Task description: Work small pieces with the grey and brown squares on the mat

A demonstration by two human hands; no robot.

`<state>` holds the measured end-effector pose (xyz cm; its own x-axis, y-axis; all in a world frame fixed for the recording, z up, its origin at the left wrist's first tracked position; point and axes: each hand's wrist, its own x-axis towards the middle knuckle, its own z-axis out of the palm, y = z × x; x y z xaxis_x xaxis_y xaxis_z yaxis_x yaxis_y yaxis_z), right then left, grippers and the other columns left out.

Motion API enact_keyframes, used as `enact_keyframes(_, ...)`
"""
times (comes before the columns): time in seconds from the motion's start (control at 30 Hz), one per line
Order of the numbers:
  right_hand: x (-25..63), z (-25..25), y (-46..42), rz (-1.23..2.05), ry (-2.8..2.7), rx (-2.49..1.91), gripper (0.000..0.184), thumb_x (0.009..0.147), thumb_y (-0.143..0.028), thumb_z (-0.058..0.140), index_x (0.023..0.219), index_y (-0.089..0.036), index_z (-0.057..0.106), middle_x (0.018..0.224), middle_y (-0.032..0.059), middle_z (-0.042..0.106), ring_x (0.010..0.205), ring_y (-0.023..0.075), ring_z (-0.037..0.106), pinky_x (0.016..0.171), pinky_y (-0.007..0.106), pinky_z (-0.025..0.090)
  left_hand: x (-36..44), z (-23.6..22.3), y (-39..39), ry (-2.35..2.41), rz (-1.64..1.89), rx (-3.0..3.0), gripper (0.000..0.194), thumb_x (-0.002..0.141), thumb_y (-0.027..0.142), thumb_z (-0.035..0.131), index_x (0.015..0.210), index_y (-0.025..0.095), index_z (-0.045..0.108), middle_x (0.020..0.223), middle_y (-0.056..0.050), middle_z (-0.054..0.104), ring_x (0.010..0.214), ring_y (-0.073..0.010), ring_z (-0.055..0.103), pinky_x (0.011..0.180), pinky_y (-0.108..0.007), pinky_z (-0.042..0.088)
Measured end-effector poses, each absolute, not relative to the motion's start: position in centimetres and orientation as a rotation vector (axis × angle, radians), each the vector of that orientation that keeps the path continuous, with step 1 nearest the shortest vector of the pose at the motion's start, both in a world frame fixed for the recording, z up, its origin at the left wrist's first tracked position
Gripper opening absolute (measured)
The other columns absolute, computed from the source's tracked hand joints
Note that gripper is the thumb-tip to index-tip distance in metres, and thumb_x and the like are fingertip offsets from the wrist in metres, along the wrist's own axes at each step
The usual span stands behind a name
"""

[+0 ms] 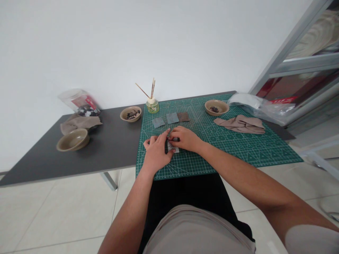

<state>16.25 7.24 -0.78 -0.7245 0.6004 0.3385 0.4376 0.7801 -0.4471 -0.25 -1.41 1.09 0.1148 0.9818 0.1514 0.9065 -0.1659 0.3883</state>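
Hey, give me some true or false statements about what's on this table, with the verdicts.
1. The hands are far apart. False: the left hand and right hand are close together at a small pale piece.
2. Three small squares lie beyond the hands. True.
3. The diffuser bottle lies on its side. False: it stands upright.
4. A crumpled brownish cloth lies on the green mat. True.

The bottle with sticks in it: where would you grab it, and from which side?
Probably best to grip the bottle around its rounded body, coming from the front right: it stands upright, sticks poke up from its top, and a bowl sits close on its left.
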Motion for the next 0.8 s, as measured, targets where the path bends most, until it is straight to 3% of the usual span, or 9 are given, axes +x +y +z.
enact_keyframes(0.17,16.44,-0.79,7.1,0.43,-2.483,-0.845,0.008,0.079,-0.019,0.07,0.072,-0.018,0.066,0.084,0.0042,0.06,0.086,0.0205,0.054,0.081,0.034,0.042,-0.23,1.14,-1.41,1.885,0.553,2.18,0.074,0.08,0.035,0.064,0.148,0.031,0.036,0.129,-0.006,0.065,0.122,-0.0318,0.048,0.105,-0.052,0.026)
enact_keyframes(0.4,16.26,-0.95,7.12,0.434,-2.503,-0.805,0.007,0.084,-0.023,0.068,0.081,-0.018,0.067,0.089,0.0052,0.063,0.09,0.0209,0.054,0.083,0.034,0.042,-0.28,1.03,-1.4,1.878,0.574,2.184,0.074,0.079,0.035,0.064,0.148,0.03,0.036,0.13,-0.006,0.064,0.122,-0.0312,0.048,0.105,-0.052,0.026)
enact_keyframes(0.6,16.55,-0.84,6.97,0.458,-2.518,-0.813,0.01,0.078,-0.021,0.071,0.073,-0.018,0.063,0.083,0.0032,0.058,0.085,0.0198,0.053,0.079,0.032,0.042,-0.23,1.16,-1.45,1.891,0.533,2.182,0.073,0.081,0.035,0.063,0.149,0.03,0.036,0.131,-0.007,0.064,0.122,-0.0318,0.047,0.105,-0.052,0.026)
enact_keyframes(0.8,16.45,-0.76,6.78,0.437,-2.505,-0.789,0.007,0.085,-0.023,0.066,0.081,-0.018,0.064,0.09,0.0053,0.061,0.09,0.021,0.054,0.083,0.034,0.042,-0.2,1.16,-1.49,1.893,0.532,2.201,0.072,0.081,0.035,0.063,0.148,0.033,0.038,0.135,-0.006,0.061,0.122,-0.032,0.048,0.105,-0.052,0.027)
